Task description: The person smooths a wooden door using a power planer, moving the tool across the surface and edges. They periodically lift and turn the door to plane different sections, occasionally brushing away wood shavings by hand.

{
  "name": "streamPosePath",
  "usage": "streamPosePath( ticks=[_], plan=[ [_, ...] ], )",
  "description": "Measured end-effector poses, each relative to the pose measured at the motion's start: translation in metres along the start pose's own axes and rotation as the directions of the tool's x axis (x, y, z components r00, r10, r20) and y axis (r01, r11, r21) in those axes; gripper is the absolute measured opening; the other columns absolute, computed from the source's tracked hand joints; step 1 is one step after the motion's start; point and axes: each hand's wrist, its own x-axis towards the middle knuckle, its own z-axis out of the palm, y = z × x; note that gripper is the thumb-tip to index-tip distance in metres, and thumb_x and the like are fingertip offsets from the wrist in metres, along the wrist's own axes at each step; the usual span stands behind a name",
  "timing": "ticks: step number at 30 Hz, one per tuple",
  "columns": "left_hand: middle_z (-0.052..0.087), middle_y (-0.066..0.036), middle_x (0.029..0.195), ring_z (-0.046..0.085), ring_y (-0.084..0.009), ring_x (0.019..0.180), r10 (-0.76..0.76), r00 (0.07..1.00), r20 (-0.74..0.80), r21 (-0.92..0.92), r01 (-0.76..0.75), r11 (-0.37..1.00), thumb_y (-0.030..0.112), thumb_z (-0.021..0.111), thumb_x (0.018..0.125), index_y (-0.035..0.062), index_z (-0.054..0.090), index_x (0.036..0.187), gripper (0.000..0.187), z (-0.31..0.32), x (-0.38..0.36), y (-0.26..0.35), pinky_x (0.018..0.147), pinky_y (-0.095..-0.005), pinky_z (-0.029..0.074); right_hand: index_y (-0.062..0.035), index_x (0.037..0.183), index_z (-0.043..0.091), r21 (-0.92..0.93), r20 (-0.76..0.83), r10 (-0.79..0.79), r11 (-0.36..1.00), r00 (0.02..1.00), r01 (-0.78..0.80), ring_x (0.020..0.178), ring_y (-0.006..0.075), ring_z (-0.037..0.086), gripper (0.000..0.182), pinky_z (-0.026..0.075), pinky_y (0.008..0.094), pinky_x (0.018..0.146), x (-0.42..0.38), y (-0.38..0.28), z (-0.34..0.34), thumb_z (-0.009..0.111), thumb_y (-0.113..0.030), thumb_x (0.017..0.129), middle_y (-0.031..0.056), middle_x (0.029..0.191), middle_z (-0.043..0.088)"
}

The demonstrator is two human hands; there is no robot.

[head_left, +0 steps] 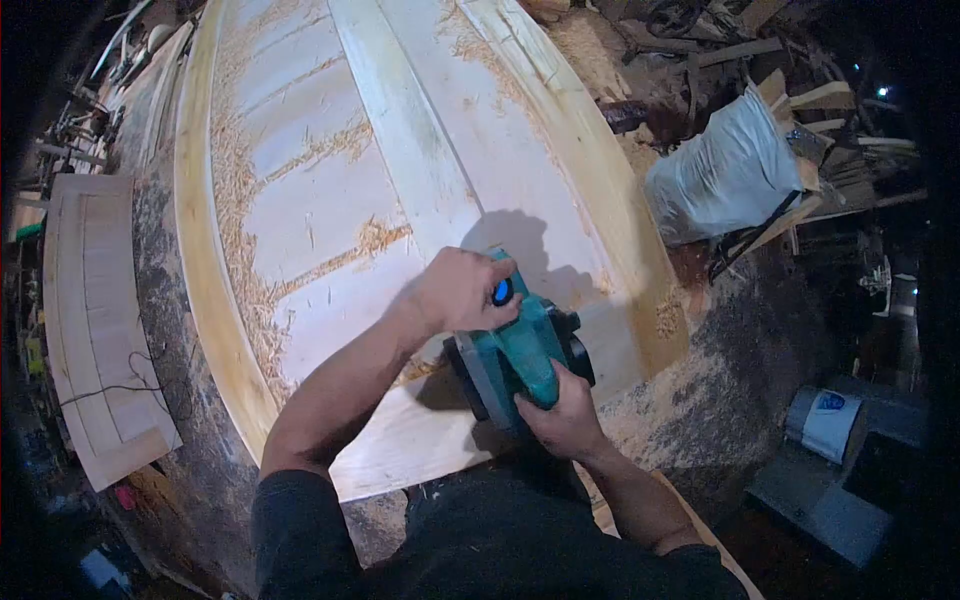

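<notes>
Both hands, left hand (462, 290) and right hand (562, 415), grip teal planer (520, 355) on wooden panel (330, 190).

Grey plastic sack (722, 180) at 2 o'clock, wood scraps (815, 100) beside it; curved board (95, 320) at 9 o'clock; white-labelled can (825, 422) at 4 o'clock.

My big pale wooden panel (330, 190) lay flat over the sawdust-covered floor (720, 400). Shavings (240, 270) were strewn along its curved rim and seams, and my teal planer (520, 360) sat on it.
</notes>
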Motion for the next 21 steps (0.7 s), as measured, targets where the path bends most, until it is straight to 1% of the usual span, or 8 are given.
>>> streamPosePath(
  ticks=[3,4,7,8,12,15,18,21],
  plan=[
    [0.071,-0.018,0.087,0.069,-0.0392,0.081,-0.11,0.991,-0.082,-0.019,0.109,0.994,0.053,0.067,0.084,0.0078,0.065,0.102,0.049,-0.028,0.012,-0.029,0.072,-0.0489,0.055,0.0033,0.109,0.062,-0.086,-0.048,-0.1,0.992,0.994,0.096,0.081,0.024,0.067,0.032,0.053,0.0379,0.078,0.051,-0.015,0.007,0.073,-0.01,0.082,0.0189,0.091,0.069],
    [0.072,-0.02,0.094,0.07,-0.0374,0.088,-0.158,0.962,-0.223,-0.122,0.133,0.984,0.051,0.066,0.088,0.009,0.066,0.118,0.052,-0.03,0.01,-0.047,0.078,-0.0448,0.056,0.0032,0.109,0.063,-0.119,-0.065,-0.148,0.983,0.987,0.14,0.081,0.0248,0.067,0.031,0.053,0.0381,0.078,0.071,-0.022,0.008,0.073,-0.01,0.082,0.0192,0.09,0.069],
    [0.071,-0.023,0.106,0.07,-0.0337,0.097,-0.554,0.712,-0.432,-0.506,0.317,0.802,0.04,0.062,0.096,0.0031,0.06,0.134,0.053,-0.043,-0.003,-0.113,0.087,-0.0396,0.054,0.0075,0.109,0.063,0.004,-0.024,-0.21,0.978,0.977,0.21,0.093,0.0446,0.069,0.04,0.054,0.0482,0.081,0.134,-0.069,0.003,0.075,-0.017,0.079,0.0305,0.094,0.069],
    [0.071,-0.024,0.111,0.07,-0.0327,0.101,-0.619,0.593,-0.514,-0.552,0.325,0.768,0.036,0.061,0.098,0.0001,0.058,0.136,0.053,-0.047,-0.013,-0.144,0.09,-0.0386,0.053,0.0041,0.108,0.065,-0.009,-0.003,-0.155,0.988,0.988,0.155,0.094,0.0427,0.069,0.037,0.054,0.0469,0.083,0.154,-0.078,0.004,0.074,-0.016,0.078,0.0274,0.096,0.07],
    [0.06,-0.025,0.134,0.06,-0.0377,0.119,-0.7,0.33,-0.634,-0.374,0.661,0.65,0.039,0.057,0.098,-0.002,0.057,0.135,0.055,-0.067,-0.076,-0.253,0.105,-0.046,0.044,0.0012,0.107,0.067,0.042,0.007,-0.106,0.993,0.994,0.106,0.093,0.0414,0.069,0.033,0.054,0.0457,0.082,0.236,-0.12,0.014,0.072,-0.016,0.079,0.0247,0.093,0.071],
    [0.048,-0.024,0.148,0.046,-0.0389,0.136,-0.621,0.267,-0.737,-0.143,0.836,0.53,0.043,0.055,0.099,0.0006,0.05,0.143,0.061,-0.064,-0.106,-0.305,0.115,-0.0524,0.031,0.0006,0.105,0.068,0.039,-0.015,-0.125,0.991,0.992,0.126,0.089,0.0387,0.07,0.031,0.054,0.0445,0.08,0.301,-0.15,0.021,0.07,-0.015,0.079,0.023,0.09,0.072],
    [0.034,-0.023,0.158,0.028,-0.0404,0.148,-0.687,0.233,-0.688,-0.118,0.898,0.423,0.047,0.051,0.1,0.0043,0.042,0.15,0.066,-0.068,-0.091,-0.282,0.12,-0.0565,0.018,0.001,0.101,0.069,0.109,-0.011,-0.111,0.988,0.994,0.111,0.084,0.0341,0.071,0.028,0.054,0.0434,0.078,0.367,-0.181,0.029,0.068,-0.015,0.078,0.0203,0.087,0.072],
    [0.029,-0.023,0.161,0.021,-0.0403,0.151,-0.704,0.229,-0.673,-0.105,0.912,0.397,0.049,0.049,0.101,0.0065,0.036,0.154,0.069,-0.068,-0.081,-0.272,0.122,-0.0547,0.016,0.0005,0.095,0.069,0.13,-0.014,-0.132,0.983,0.991,0.133,0.071,0.0259,0.066,0.021,0.052,0.0411,0.067,0.434,-0.216,0.034,0.067,-0.013,0.079,0.0145,0.079,0.069]
  ],
)
